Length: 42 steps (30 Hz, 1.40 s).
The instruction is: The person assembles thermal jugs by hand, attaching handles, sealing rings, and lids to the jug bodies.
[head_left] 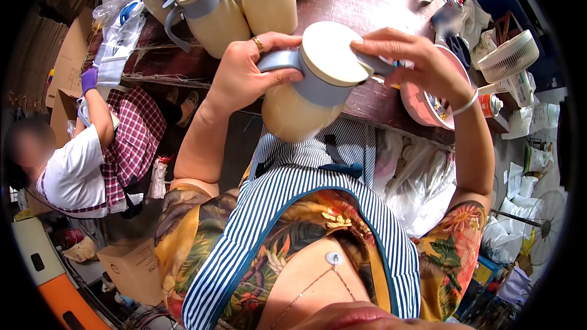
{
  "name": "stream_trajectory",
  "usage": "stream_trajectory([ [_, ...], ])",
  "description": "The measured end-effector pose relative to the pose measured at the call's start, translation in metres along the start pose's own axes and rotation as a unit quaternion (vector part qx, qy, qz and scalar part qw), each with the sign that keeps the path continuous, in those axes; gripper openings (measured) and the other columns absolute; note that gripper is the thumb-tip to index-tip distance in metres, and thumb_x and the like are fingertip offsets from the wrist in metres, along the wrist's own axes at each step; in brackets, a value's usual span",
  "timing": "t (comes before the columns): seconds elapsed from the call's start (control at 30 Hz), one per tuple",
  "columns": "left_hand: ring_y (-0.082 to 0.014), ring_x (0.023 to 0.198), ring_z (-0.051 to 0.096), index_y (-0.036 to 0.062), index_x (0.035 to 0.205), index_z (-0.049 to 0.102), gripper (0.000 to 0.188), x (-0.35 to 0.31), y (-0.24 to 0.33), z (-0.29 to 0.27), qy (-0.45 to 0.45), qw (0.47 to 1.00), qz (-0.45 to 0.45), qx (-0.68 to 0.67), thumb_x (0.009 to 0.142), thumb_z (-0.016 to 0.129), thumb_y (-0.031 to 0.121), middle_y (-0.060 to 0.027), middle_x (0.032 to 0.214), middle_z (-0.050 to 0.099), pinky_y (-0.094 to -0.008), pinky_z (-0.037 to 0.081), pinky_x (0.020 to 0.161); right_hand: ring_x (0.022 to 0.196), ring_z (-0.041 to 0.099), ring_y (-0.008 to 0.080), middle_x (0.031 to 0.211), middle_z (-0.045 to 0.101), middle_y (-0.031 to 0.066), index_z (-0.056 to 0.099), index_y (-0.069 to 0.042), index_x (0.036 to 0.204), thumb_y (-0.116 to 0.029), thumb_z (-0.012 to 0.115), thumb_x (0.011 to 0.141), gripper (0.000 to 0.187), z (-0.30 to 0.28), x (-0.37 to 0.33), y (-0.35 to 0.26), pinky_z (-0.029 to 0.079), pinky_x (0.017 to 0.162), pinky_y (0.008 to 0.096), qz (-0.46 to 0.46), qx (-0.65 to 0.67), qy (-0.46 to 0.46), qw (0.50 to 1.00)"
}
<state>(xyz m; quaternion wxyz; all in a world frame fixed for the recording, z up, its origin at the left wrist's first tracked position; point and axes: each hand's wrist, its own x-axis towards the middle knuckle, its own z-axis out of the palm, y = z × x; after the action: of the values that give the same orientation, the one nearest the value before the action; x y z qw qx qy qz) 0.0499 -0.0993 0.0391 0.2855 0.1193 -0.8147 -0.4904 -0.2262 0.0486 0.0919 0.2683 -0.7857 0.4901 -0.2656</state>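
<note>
Two hands (244,73), one held jug (330,55), five-plus standing jugs (220,21); one pink basin (416,101)

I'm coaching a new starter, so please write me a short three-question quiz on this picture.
1. True or false: the left hand and right hand both touch the cream-and-grey jug with a flat round lid.
2. The blue-and-white cloth apron is:
A) dotted
B) striped
C) checked
3. Short answer: on which side of that jug, as its holder sees it, is the round pink basin?

Key: 1 true; 2 B; 3 the right.
</note>
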Motion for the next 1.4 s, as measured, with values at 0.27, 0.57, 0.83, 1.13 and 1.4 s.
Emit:
stream_trajectory([
  [0.27, -0.0155, 0.091, 0.069, -0.0002, 0.114, 0.067, 0.046, 0.005, 0.012, 0.026, -0.076, 0.997, 0.020, -0.017, 0.074, 0.083, 0.017, -0.0119, 0.102, 0.072, -0.0280, 0.054, 0.083, 0.109, 0.063, 0.0238, 0.117, 0.065, 0.0099, 0.071, -0.005, 0.115, 0.014, 0.053, 0.079, 0.044, 0.017, 0.030, 0.013, 0.049, 0.091, 0.0311, -0.049, 0.084, 0.085, 0.992],
  [0.57, -0.0119, 0.094, 0.066, -0.0018, 0.115, 0.066, 0.041, 0.004, 0.002, 0.029, 0.059, 0.993, -0.061, -0.082, 0.080, 0.079, 0.015, -0.0106, 0.103, 0.072, -0.0266, 0.052, 0.085, 0.121, 0.054, 0.0308, 0.138, 0.053, 0.0097, 0.059, -0.017, 0.134, -0.027, 0.073, 0.076, 0.061, 0.057, 0.011, -0.062, 0.033, 0.111, 0.0520, -0.121, -0.337, 0.109, 0.927],
  [0.83, -0.0083, 0.087, 0.063, -0.0018, 0.120, 0.063, 0.039, -0.008, -0.011, 0.026, 0.057, 0.987, -0.117, -0.091, 0.084, 0.075, 0.008, -0.0062, 0.100, 0.070, -0.0219, 0.052, 0.078, 0.086, 0.059, 0.0072, 0.091, 0.068, 0.0075, 0.062, -0.012, 0.128, -0.004, 0.063, 0.092, 0.037, 0.037, 0.018, 0.033, 0.050, 0.079, 0.0252, 0.079, 0.070, 0.302, 0.947],
  [1.13, 0.0007, 0.046, 0.029, -0.0008, 0.124, 0.051, 0.037, -0.027, -0.040, 0.002, 0.293, 0.875, -0.216, -0.319, 0.096, 0.064, 0.020, 0.0070, 0.067, 0.042, -0.0158, 0.023, 0.038, 0.118, 0.053, 0.0373, 0.136, 0.054, 0.0158, 0.059, -0.016, 0.130, -0.029, 0.066, 0.088, 0.045, 0.098, -0.016, 0.141, 0.046, 0.095, 0.0449, 0.190, -0.431, 0.395, 0.788],
  [1.4, -0.0003, 0.046, 0.026, 0.0037, 0.126, 0.050, 0.035, -0.031, -0.036, 0.044, 0.395, 0.856, -0.117, -0.314, 0.100, 0.058, 0.026, 0.0089, 0.063, 0.036, -0.0171, 0.021, 0.039, 0.134, 0.044, 0.0261, 0.146, 0.046, 0.0084, 0.035, -0.013, 0.149, -0.069, 0.031, 0.096, 0.077, 0.165, 0.008, 0.038, 0.036, 0.111, 0.0439, 0.160, 0.654, 0.493, 0.551],
])
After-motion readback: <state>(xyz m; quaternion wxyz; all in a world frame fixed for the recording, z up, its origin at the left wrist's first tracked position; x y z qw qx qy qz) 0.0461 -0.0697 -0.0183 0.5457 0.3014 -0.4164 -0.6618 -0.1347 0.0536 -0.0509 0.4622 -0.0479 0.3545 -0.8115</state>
